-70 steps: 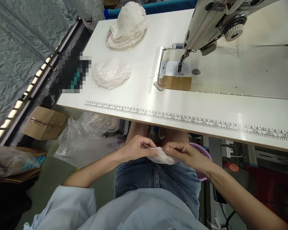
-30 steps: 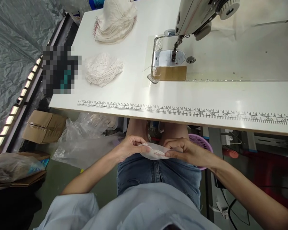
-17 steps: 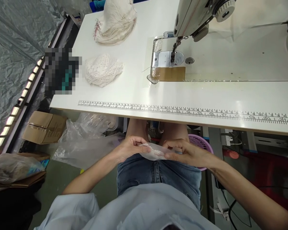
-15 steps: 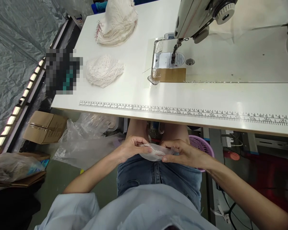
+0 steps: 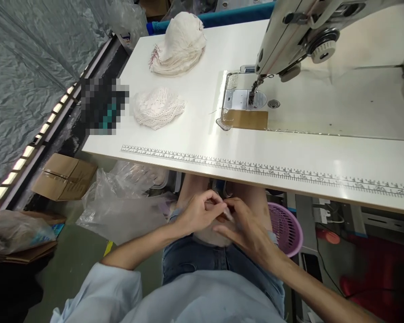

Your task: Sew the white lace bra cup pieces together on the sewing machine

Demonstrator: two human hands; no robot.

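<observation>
Over my lap is a thin, sheer whitish piece of fabric (image 5: 212, 237), partly hidden by my fingers. My left hand (image 5: 204, 211) is closed, with thumb and forefinger pinching a bunched white bit of it. From the other side my right hand (image 5: 247, 229) curls round the same piece, its fingertips close to the left ones. On the table lie a white lacy cloth pile (image 5: 160, 107) and, behind it, a stack of cream fabric pieces (image 5: 180, 45). A sewing machine (image 5: 283, 40) stands to the right of them, its needle area over a metal plate.
The white table (image 5: 195, 139) has a printed ruler (image 5: 242, 166) along its front edge, just beyond my hands. A purple basket (image 5: 291, 229) stands by my right leg. Clear plastic bags (image 5: 121, 211) and a cardboard box (image 5: 65, 176) are at lower left.
Both hands have come closer together, and the fabric, stretched between them before, is now bunched at the fingertips. The view has shifted, so the table appears lower and further right.
</observation>
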